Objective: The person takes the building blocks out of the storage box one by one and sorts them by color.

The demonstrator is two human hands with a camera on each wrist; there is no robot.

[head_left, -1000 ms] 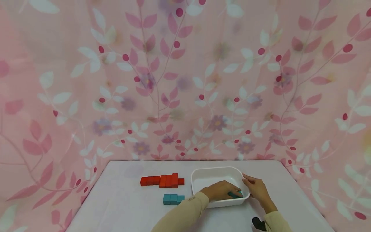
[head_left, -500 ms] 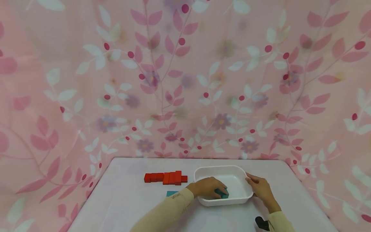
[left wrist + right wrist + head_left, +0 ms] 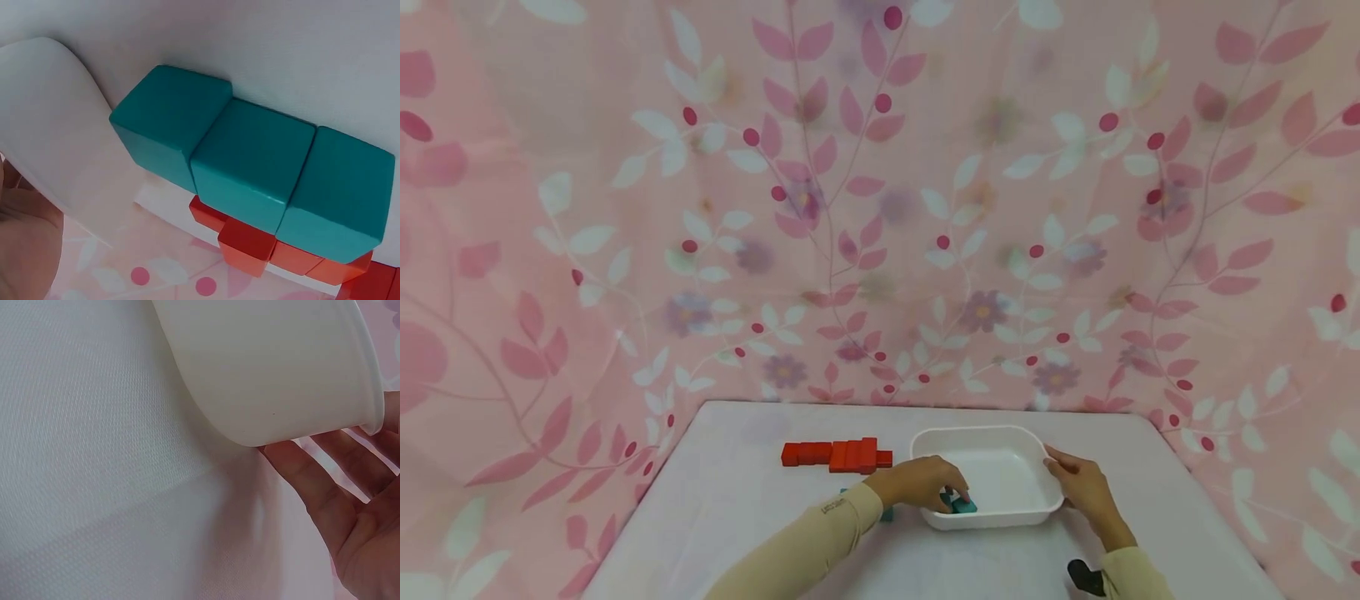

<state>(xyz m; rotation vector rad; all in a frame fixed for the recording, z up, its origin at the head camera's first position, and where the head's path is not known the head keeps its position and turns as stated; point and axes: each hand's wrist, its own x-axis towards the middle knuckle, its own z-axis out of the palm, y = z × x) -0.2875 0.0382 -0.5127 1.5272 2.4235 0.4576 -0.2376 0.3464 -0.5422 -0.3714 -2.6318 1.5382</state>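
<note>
My left hand (image 3: 951,492) reaches into the white tray (image 3: 1000,437) and grips a teal block (image 3: 961,504) at the tray's front left corner. My right hand (image 3: 1063,471) rests with straight fingers (image 3: 312,481) against the tray's right wall (image 3: 281,369). On the table just left of the tray lies a row of three teal blocks (image 3: 250,175), almost hidden behind my left forearm in the head view. Further back is a row of red blocks (image 3: 838,455), also visible in the left wrist view as red blocks (image 3: 250,247).
The white table (image 3: 737,517) is enclosed at the back and both sides by a pink floral curtain (image 3: 880,208). A small dark device (image 3: 1086,577) sits on my right wrist near the front edge.
My left hand has carried the teal block from the tray's front right corner to its front left corner. My right hand has stayed on the tray's right side.
</note>
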